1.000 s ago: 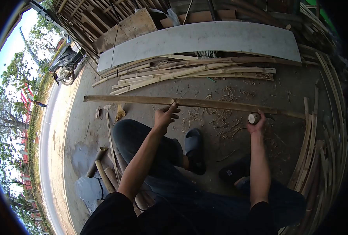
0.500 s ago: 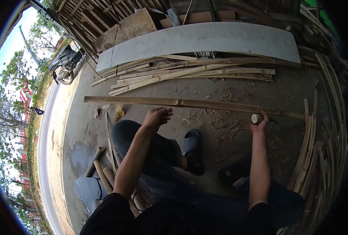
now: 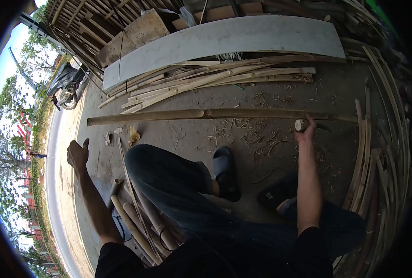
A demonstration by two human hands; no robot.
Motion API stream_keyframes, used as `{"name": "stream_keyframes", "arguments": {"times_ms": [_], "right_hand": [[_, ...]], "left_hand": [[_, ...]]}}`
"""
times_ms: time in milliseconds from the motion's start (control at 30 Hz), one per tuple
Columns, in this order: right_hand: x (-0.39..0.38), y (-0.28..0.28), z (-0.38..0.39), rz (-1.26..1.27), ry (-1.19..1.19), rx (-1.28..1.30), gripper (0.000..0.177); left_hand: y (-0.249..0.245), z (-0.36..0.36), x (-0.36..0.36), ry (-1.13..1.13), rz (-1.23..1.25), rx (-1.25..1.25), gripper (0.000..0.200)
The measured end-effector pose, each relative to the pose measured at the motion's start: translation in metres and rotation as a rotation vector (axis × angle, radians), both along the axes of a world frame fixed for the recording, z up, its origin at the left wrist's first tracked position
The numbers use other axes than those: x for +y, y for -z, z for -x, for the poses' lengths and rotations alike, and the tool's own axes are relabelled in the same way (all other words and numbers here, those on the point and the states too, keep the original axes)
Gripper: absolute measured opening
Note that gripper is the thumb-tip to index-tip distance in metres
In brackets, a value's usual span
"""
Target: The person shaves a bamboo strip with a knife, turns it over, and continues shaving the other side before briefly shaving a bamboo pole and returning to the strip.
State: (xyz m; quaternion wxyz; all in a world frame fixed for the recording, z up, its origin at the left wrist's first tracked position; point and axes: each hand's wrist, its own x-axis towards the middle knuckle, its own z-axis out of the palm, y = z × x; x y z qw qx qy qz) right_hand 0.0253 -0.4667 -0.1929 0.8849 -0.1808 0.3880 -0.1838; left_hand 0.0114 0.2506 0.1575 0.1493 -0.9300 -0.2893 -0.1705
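Short brown bamboo stubs (image 3: 139,222) lie on the concrete floor (image 3: 192,134) beside the person's bent knee. The left hand (image 3: 77,154) hangs out to the left, curled into an empty fist with the thumb up, well apart from the long brown bamboo pole (image 3: 169,115) lying crosswise ahead. The right hand (image 3: 305,133) clenches a round wooden tool handle (image 3: 301,124) just beside the pole. Beyond lie pale split bamboo strips (image 3: 215,78) and a long grey plank (image 3: 224,39).
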Motion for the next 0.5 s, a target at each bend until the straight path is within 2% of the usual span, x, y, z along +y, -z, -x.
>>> {"name": "stream_keyframes", "arguments": {"times_ms": [33, 100, 167, 200, 267, 300, 333, 433, 467, 500], "right_hand": [[0.003, -0.001, -0.001, -0.005, -0.025, 0.012, 0.037], [0.005, 0.01, -0.004, 0.011, -0.008, 0.01, 0.035], [0.005, 0.014, -0.005, 0.001, 0.003, 0.022, 0.034], [0.007, 0.01, -0.006, 0.02, -0.018, 0.016, 0.034], [0.009, 0.001, -0.002, 0.003, -0.018, 0.078, 0.034], [0.01, -0.002, 0.0, 0.029, -0.035, 0.073, 0.034], [0.011, -0.002, 0.001, 0.021, -0.031, 0.063, 0.034], [0.011, -0.003, 0.001, 0.015, -0.027, 0.052, 0.033], [0.01, -0.003, 0.0, 0.0, -0.027, 0.054, 0.033], [0.008, -0.004, -0.001, 0.001, -0.026, 0.051, 0.033]], "left_hand": [[0.01, 0.005, -0.018, 0.161, 0.097, -0.094, 0.068], [0.035, 0.015, -0.12, 0.564, 0.864, -0.202, 0.044], [0.061, 0.035, -0.221, 0.519, 1.223, 0.01, 0.044], [0.084, 0.035, -0.253, 0.628, 1.285, 0.16, 0.046], [0.136, 0.023, -0.294, 0.633, 1.408, 0.395, 0.063], [0.166, 0.011, -0.305, 0.564, 1.524, 0.415, 0.072], [0.186, 0.001, -0.319, 0.472, 1.642, 0.349, 0.07], [0.208, -0.017, -0.343, 0.402, 1.726, 0.232, 0.062], [0.215, -0.017, -0.35, 0.475, 1.757, 0.041, 0.049], [0.211, -0.017, -0.351, 0.478, 1.758, 0.039, 0.049]]}}
